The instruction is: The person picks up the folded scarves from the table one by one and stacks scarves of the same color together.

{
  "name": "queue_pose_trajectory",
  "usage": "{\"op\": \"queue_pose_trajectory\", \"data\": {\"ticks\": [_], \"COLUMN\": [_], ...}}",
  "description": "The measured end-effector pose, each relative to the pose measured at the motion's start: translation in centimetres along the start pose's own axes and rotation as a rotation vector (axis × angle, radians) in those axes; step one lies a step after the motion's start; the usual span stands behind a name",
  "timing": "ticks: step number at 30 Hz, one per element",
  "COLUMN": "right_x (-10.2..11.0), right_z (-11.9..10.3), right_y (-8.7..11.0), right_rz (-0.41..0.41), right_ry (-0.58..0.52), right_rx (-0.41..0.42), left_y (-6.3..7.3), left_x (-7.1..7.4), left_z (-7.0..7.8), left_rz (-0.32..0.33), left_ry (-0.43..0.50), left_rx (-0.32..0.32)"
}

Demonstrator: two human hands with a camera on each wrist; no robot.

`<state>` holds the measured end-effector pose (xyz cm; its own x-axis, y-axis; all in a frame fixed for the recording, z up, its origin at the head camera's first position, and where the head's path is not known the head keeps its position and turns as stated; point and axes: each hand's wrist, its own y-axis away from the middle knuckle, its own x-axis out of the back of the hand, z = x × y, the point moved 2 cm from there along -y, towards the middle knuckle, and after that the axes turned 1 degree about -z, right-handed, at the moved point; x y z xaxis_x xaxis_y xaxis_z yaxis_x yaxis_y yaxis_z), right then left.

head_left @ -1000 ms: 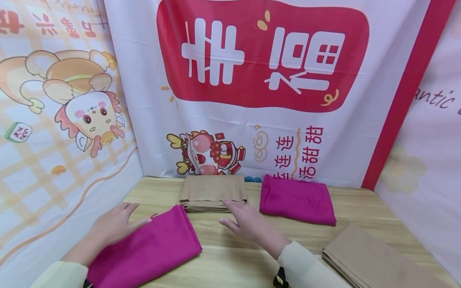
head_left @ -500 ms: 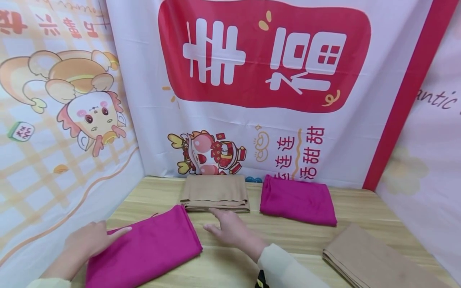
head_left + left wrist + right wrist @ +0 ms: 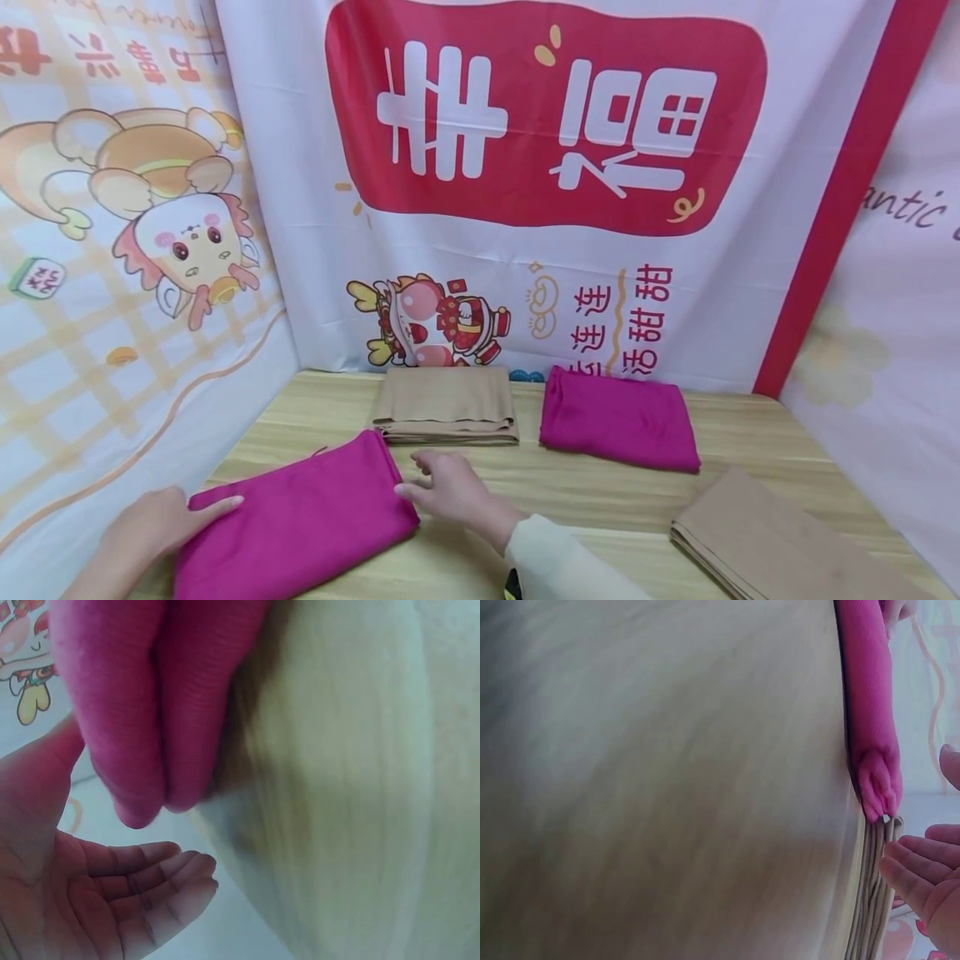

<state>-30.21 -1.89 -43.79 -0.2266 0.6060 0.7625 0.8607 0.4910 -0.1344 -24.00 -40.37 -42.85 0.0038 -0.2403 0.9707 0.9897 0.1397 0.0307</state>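
A folded magenta cloth (image 3: 307, 521) lies slightly askew at the front left of the table. My left hand (image 3: 146, 529) is at its left end, thumb over the top face. In the left wrist view the left fingers (image 3: 154, 900) stay apart from the cloth's layered edge (image 3: 191, 727). My right hand (image 3: 453, 492) is at the cloth's right end, its thumb tip by the edge; whether it touches cannot be told. In the right wrist view the right fingers (image 3: 922, 866) are extended and hold nothing.
A folded tan cloth (image 3: 446, 396) lies at the back of the wooden table (image 3: 585, 517), with another magenta cloth (image 3: 618, 421) to its right. A second tan cloth (image 3: 780, 542) is at the front right. Printed fabric hangings (image 3: 300, 208) enclose the table.
My left hand has moved left and toward me, to the magenta cloth's left end. My right hand has come left from the back tan cloth to the magenta cloth's right end.
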Motion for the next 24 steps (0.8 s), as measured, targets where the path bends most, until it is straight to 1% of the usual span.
{"op": "queue_pose_trajectory", "data": {"ticks": [3, 6, 12, 16, 20, 22, 24], "right_x": [-0.7, -1.3, -2.2, -2.5, -2.7, -2.8, -2.9], "right_z": [-0.3, -0.4, -0.7, -0.8, -1.0, -1.0, -1.0], "right_y": [-0.3, -0.6, -1.0, -1.2, -1.4, -1.6, -1.7], "right_rz": [-0.011, -0.01, 0.003, 0.015, 0.041, 0.058, 0.071], "right_ry": [-0.095, -0.173, -0.255, -0.323, -0.352, -0.368, -0.39], "right_rx": [-0.046, -0.078, -0.16, -0.216, -0.233, -0.242, -0.262], "left_y": [-0.1, -0.2, -0.3, -0.4, -0.7, -0.9, -1.0], "left_x": [-0.2, -0.3, -0.6, -0.8, -1.1, -1.3, -1.5], "left_z": [-0.6, -0.9, -0.9, -0.8, -1.0, -1.2, -1.4], "left_rz": [0.004, -0.007, -0.049, -0.051, -0.05, -0.061, -0.09], "left_ry": [0.023, 0.051, 0.129, 0.158, 0.181, 0.219, 0.273], "left_rx": [0.0, 0.007, 0.035, 0.033, 0.037, 0.052, 0.082]}}
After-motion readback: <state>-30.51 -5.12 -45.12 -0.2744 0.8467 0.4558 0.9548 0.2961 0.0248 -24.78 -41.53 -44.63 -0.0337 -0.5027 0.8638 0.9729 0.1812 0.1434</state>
